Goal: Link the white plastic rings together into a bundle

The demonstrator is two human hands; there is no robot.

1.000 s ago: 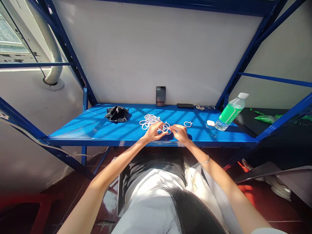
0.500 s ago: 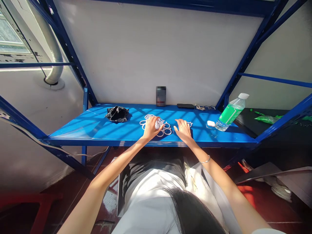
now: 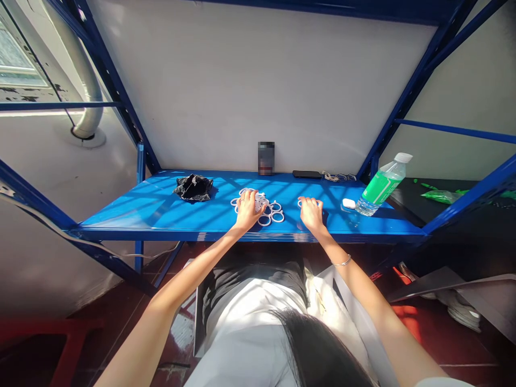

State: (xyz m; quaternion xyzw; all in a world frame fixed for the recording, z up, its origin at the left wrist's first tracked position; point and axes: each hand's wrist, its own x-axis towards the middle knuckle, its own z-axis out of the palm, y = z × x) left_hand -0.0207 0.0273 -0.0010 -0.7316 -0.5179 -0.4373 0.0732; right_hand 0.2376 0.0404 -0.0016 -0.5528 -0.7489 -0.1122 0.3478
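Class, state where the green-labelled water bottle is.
In the head view, the water bottle stands at the right end of the blue shelf, beside a white case, right of the right hand.

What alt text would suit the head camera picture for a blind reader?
A person's left hand rests on a pile of white rings on a blue metal shelf, the right hand flat on the shelf beside it. A green-labelled water bottle stands further right.

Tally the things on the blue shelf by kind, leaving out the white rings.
Black plastic bag: 1
Upright dark box: 1
Dark phone: 1
Cord tangle: 1
White earbud case: 1
Green-labelled water bottle: 1
Total: 6
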